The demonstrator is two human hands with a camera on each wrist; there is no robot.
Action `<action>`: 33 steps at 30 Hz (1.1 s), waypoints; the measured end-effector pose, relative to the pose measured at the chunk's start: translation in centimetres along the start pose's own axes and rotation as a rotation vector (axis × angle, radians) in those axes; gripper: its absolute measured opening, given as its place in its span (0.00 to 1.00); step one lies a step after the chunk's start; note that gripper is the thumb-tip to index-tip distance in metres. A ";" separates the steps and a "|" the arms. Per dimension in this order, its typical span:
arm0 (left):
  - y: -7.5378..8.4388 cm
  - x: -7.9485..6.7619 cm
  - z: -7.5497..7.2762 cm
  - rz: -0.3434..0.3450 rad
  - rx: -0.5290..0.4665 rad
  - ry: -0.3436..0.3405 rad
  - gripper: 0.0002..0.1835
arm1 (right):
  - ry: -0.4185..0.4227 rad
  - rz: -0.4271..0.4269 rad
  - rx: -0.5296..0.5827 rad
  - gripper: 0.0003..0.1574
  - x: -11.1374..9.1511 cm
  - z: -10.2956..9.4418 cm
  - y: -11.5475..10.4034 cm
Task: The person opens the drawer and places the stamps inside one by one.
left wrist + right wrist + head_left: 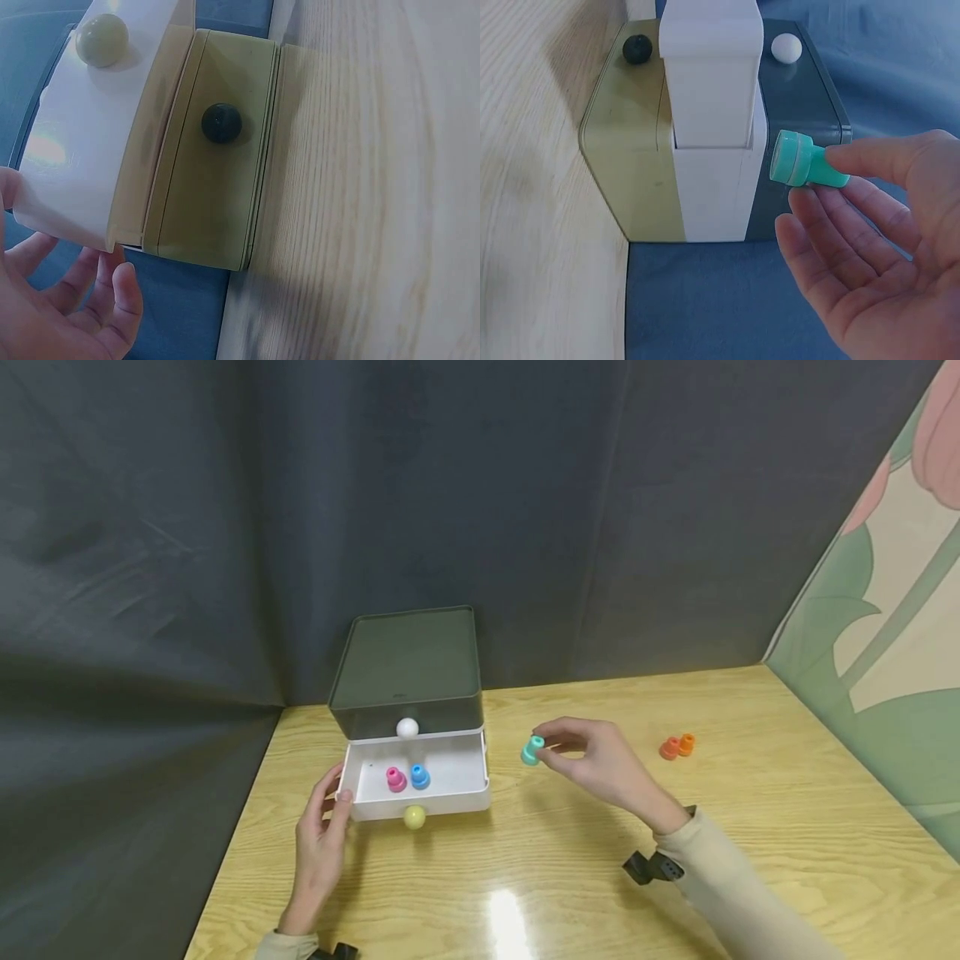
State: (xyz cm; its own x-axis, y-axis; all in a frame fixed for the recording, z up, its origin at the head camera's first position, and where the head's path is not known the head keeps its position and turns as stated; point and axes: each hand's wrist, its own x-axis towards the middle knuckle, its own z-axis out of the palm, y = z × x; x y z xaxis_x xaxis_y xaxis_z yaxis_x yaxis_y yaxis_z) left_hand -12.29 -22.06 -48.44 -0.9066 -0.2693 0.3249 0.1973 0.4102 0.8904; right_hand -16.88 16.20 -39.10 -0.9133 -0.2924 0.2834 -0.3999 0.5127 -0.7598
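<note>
My right hand (pixel 600 764) pinches a small teal stamp (pixel 532 752) between thumb and fingers, held in the air to the right of a pulled-out white drawer (pixel 457 805). In the right wrist view, the teal stamp (pixel 786 159) has its wide end pointing toward the cabinet. At the drawer's front left corner, my left hand (pixel 321 839) grips it, thumb at the front and fingers along the side. A pink stamp (pixel 395 779) and a blue stamp (pixel 420 777) stand inside the drawer.
The small cabinet (pixel 416 656) has a dark top section with a white knob (pixel 407 728) and an olive bottom drawer (pixel 202 195). To the right, a red-orange stamp (pixel 670 748) and an orange stamp (pixel 687 744) sit together on the wooden table (pixel 600 902). A dark curtain (pixel 465 485) hangs behind.
</note>
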 end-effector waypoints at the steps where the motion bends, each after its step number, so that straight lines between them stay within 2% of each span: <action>1: 0.0 0.0 0.0 0.000 -0.002 0.000 0.23 | -0.001 -0.006 0.002 0.15 0.1 0.2 -0.2; 18: 0.0 0.0 0.0 -0.027 0.010 -0.015 0.23 | -0.069 -0.081 0.052 0.15 2.2 3.0 -3.1; 26: 0.0 -0.2 0.0 -0.033 0.017 -0.016 0.23 | -0.122 -0.080 0.029 0.14 2.8 4.0 -3.6; 33: -0.1 -0.1 0.0 -0.013 0.010 -0.007 0.23 | -0.173 -0.136 -0.010 0.15 3.9 5.0 -4.3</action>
State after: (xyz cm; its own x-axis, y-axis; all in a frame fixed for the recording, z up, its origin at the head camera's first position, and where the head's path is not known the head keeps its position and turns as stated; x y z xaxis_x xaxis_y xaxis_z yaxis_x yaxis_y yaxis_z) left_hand -12.27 -22.06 -48.56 -0.9116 -0.2686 0.3114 0.1821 0.4154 0.8912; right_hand -18.35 8.86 -37.66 -0.8244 -0.4931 0.2778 -0.5201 0.4664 -0.7155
